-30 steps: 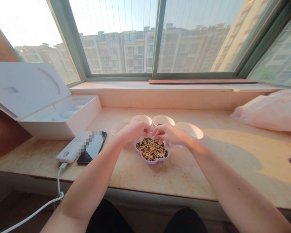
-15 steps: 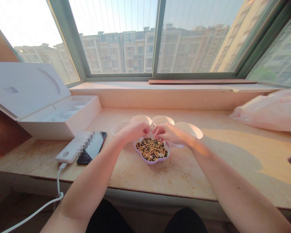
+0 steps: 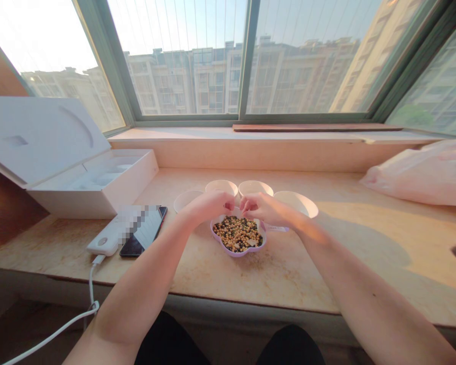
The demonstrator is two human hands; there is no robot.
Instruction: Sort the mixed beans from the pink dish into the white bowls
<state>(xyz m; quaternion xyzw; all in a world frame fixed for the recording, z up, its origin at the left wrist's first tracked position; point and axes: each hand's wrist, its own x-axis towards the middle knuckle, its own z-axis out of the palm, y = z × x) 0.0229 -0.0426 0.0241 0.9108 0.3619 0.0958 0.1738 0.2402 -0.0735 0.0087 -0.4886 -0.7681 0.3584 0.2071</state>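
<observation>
Purple bowl, mixed beans within: mid-way between front and back edges of tabletop. Left hand: curled, unchanged. Right hand: fingers slightly more curled than before; handling apparently continuing. Contents of both: cannot tell.

— Movement at the purple bowl! Which hand?
— The right hand, fingers folding in! A moment ago they hung looser over the beans.
— And the tips?
— Tucked in closer now, pulled back a touch toward the table's far edge!
</observation>
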